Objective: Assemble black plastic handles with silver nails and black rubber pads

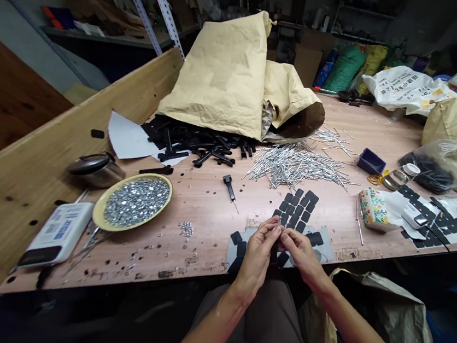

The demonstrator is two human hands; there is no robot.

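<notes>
My left hand [256, 251] and my right hand [303, 251] meet over the front edge of the table, fingertips pinched together. What they hold between them is too small and covered to make out. Just beyond the fingers lie rows of black rounded pads [299, 210], and more pads rest on a grey sheet [326, 242] under and beside the hands. Farther back, a black-handled piece with a thin metal shaft [229, 185] lies on the table. Left of the hands is a small heap of tiny metal pieces [186, 229].
A yellow dish [101, 220] of shiny metal pieces stands left, by a white scale [60, 232] and metal pot [100, 172]. Behind are black plastic parts [214, 154], a paper sack [221, 73] and thin metal rods [293, 164]. A purple box [371, 161] stands right.
</notes>
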